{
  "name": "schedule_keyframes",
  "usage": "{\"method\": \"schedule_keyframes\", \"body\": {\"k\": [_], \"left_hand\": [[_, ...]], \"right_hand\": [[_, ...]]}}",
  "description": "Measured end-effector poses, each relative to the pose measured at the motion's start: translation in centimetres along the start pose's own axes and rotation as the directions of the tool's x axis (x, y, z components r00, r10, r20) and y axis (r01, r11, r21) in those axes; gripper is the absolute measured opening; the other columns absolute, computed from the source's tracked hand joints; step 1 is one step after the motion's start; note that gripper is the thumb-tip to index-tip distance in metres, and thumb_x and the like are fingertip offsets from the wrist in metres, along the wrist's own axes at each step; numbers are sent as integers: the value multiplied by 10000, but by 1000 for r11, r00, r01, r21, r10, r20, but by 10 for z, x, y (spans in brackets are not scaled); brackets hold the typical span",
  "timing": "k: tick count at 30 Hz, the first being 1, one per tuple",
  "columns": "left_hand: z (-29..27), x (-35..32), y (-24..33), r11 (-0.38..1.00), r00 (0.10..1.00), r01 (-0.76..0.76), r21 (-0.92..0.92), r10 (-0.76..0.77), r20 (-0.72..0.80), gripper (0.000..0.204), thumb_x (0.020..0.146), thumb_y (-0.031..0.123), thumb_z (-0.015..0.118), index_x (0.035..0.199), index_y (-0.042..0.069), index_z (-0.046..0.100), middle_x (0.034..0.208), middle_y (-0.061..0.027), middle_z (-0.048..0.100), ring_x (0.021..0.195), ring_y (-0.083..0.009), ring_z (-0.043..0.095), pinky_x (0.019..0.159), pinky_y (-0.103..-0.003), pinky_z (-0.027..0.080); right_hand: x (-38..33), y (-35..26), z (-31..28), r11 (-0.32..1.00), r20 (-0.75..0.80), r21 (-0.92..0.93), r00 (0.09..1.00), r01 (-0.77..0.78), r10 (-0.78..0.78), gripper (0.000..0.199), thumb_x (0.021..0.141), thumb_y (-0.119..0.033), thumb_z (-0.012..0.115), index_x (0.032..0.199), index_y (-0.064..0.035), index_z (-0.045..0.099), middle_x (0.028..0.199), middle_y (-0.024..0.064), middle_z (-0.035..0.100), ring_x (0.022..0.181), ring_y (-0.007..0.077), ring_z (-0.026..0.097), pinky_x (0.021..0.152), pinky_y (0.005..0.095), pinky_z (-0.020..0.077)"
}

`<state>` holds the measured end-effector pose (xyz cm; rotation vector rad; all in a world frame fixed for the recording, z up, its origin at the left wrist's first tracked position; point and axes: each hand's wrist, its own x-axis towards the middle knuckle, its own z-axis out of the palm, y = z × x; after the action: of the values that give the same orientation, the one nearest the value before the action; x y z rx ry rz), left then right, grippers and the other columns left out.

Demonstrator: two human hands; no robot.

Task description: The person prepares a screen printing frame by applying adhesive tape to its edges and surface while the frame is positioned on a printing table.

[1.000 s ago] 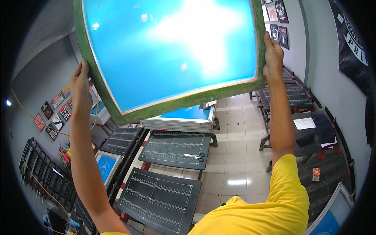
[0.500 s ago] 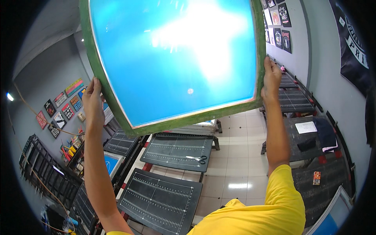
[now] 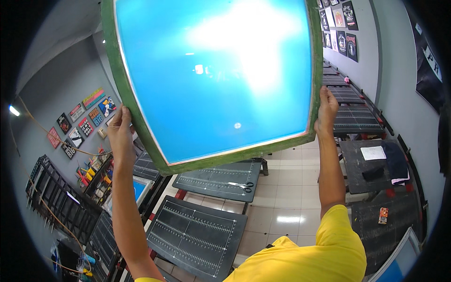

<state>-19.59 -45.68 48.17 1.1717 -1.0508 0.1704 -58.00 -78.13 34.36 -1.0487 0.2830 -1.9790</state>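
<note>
At far left is a dark rack (image 3: 56, 207). Next, the left hand (image 3: 120, 134) grasps the green left edge of a framed screen (image 3: 211, 98), above its lower left corner. The screen is up in the air, with only the two hands seen bearing it; its top edge is out of view, and white glare crosses the blue sheet.

Beneath it, scissors (image 3: 245, 187) lie near the right edge of a black board (image 3: 206, 177). The right hand (image 3: 327, 112) grips the screen's right edge, just above the lower right corner. Farther right, paper (image 3: 372, 153) lies near the far edge of a dark table (image 3: 350, 169), and dark cloth (image 3: 395, 160) along its right edge.

The step in hand appears to be a raised, two-handed hold. The next move seems to call for an even grip on both sides, with the lower left corner, the lower one in view, clear of the board.
</note>
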Motion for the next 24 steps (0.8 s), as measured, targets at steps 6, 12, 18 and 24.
{"method": "schedule_keyframes", "body": {"k": [6,12,18,24], "left_hand": [[9,-17,0,1000,998,-5,-19,7,58,418,1050,306,569,1339,9,618,1126,-46,699,1019,-96,630,806,-292,540],[20,-43,3,999,993,1,45,-7,114,436,1036,307,596,1368,24,609,1088,-44,707,933,-82,621,816,-271,518],[27,-53,-9,1000,995,4,21,-6,104,425,1033,291,605,1359,19,619,1084,-46,703,915,-83,598,805,-260,487],[19,-65,-12,999,995,18,27,-21,102,452,1044,275,579,1408,6,563,1241,-85,673,1042,-129,637,909,-311,515]], "right_hand": [[-2,23,-20,1000,-36,-1,999,-28,28,353,1039,-319,594,1046,20,690,912,24,678,806,73,592,722,230,470],[-17,38,-48,997,-76,-38,995,-63,60,353,1059,-300,552,1065,32,671,922,53,690,758,97,624,676,257,503],[-26,51,-63,996,-89,-43,993,-84,80,349,1062,-291,545,1092,37,662,932,64,694,781,107,646,690,264,522],[-34,64,-65,991,-92,-47,989,-125,120,352,1056,-289,559,1099,44,666,943,64,697,793,105,643,704,262,520]]}}
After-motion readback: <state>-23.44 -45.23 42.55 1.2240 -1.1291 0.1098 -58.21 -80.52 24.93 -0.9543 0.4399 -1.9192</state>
